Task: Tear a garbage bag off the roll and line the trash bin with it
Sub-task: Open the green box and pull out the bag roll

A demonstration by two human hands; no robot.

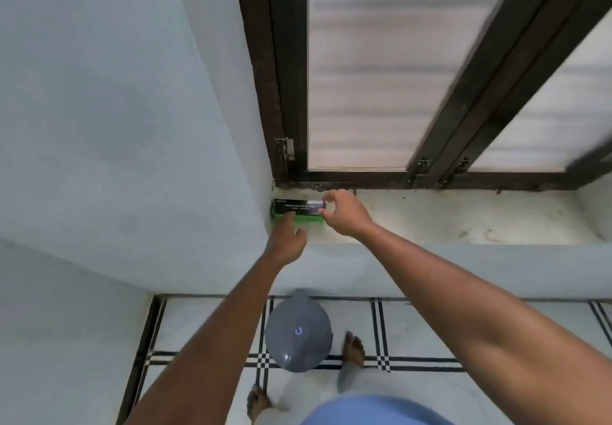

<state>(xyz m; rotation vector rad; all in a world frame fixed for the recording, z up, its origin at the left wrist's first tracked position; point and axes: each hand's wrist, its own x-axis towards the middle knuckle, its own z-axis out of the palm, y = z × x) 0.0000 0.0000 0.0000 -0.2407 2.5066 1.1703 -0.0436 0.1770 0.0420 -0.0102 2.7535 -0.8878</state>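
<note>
Lying on the window sill [463, 216], tucked into its left corner against the wall, is the garbage bag roll [296, 210]. Left hand [286, 240] rests fingertips on its front edge, fingers loose, nothing gripped. Right hand [344, 214] cups its right end, fingers spread apart. Below the sill stands the grey trash bin [298, 332], lid closed.

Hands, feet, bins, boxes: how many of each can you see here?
Hands: 2, the left hand and the right hand
Feet: 2, the left foot and the right foot
Bins: 1, the grey bin
Boxes: 1, the green and black box
Total: 6
</note>
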